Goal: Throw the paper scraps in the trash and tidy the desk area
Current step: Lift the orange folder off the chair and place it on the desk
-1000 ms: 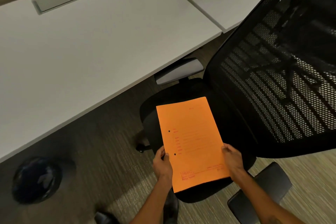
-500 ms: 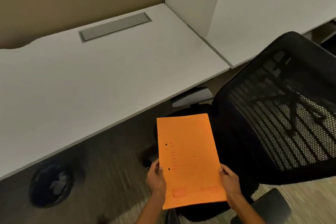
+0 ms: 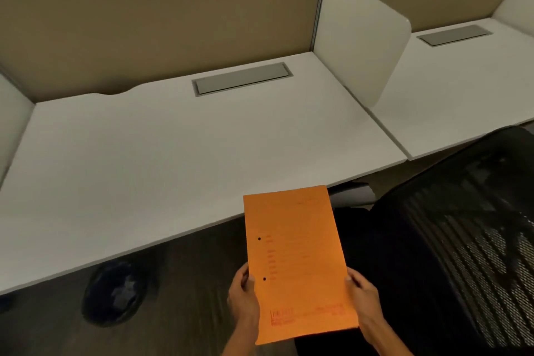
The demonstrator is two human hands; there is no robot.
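An orange folder (image 3: 297,263) with two punch holes and red print is held flat in front of me, its far end just over the front edge of the white desk (image 3: 173,153). My left hand (image 3: 244,295) grips its left edge and my right hand (image 3: 361,295) grips its right edge. A dark round trash bin (image 3: 115,293) with pale crumpled paper inside stands on the floor under the desk, to the left of the folder.
A black mesh office chair (image 3: 450,246) stands close on the right. A white divider panel (image 3: 361,37) separates this desk from a second white desk (image 3: 462,89). A grey cable hatch (image 3: 241,78) lies at the desk's back, below a tan partition.
The view has lifted from the chair toward the desk. The folder, still in both hands, has moved up off the chair seat toward the desk's front edge.
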